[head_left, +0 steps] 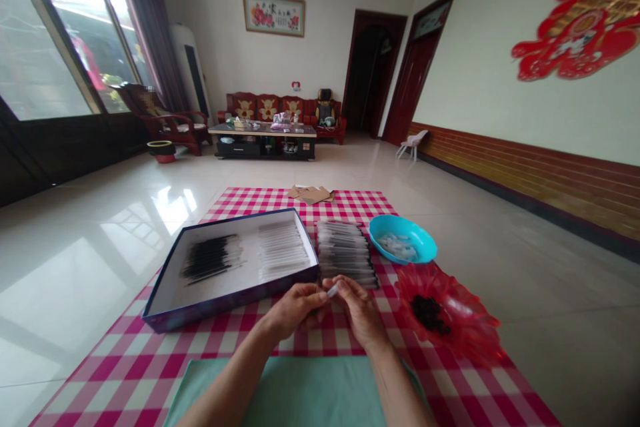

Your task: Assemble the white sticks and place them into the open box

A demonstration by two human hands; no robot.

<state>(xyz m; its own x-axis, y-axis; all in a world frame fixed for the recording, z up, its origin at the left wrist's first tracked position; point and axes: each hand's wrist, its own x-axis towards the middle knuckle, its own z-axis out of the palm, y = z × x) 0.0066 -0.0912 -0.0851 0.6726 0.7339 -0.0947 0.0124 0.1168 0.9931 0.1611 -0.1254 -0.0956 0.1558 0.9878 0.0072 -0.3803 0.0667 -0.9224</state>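
My left hand (pixel 301 307) and my right hand (pixel 359 310) meet in front of the box, fingers pinched. Between their fingertips is a small whitish translucent piece (pixel 333 291), gripped from both sides; whether it is part of something longer is hidden. Just beyond lies a row of pens (pixel 345 250) with clear barrels and dark ends. To the left, a shallow box (pixel 173 273) holds black, thin pen refills (pixel 210 257) and clear pen barrels (pixel 283 250). A blue bowl (pixel 425 247) contains small whitish pieces (pixel 397 245). Small black parts (pixel 429 313) sit in a red flower-shaped bowl (pixel 475 323).
A pink-and-white checked cloth (pixel 125 360) covers the table. Near me lies a green cloth (pixel 310 390), under my forearms. Torn cardboard (pixel 313 195) rests at the table's far edge. Across the room stand a coffee table (pixel 263 140) and a wooden sofa (pixel 275 107).
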